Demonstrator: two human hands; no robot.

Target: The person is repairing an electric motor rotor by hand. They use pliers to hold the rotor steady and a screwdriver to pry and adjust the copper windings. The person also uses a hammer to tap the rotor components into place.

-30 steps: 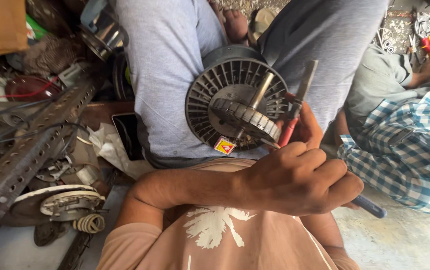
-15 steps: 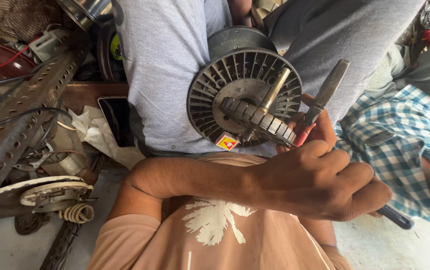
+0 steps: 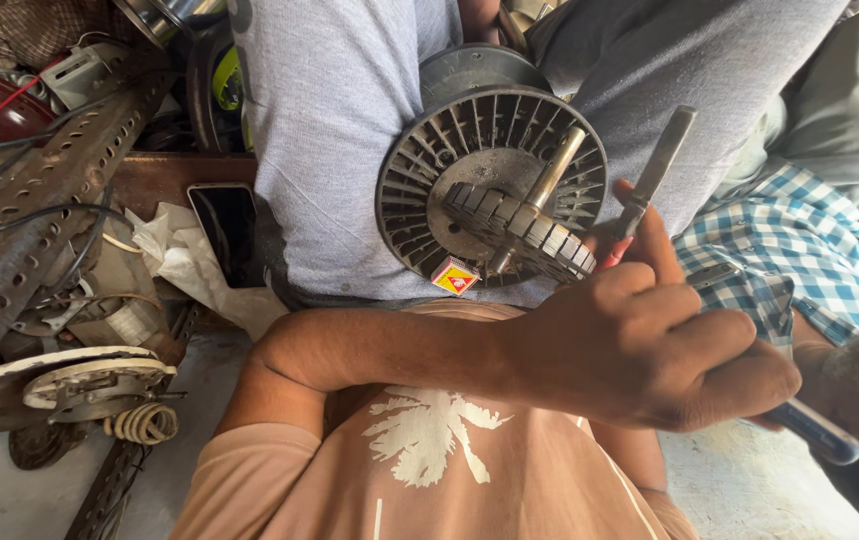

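Nearby: perforated metal bar, dark phone. Left hand clenched around blue-handled tool, covering right hand; finned motor rotor just above; right-hand grip unreadable.

Right hand almost wholly hidden behind left hand, only a raised finger showing. Grip on blue-handled tool covered by closed fingers; handle end cut short beside dark hair at right edge. Motor rotor partly masked by gear, its far side out of sight.
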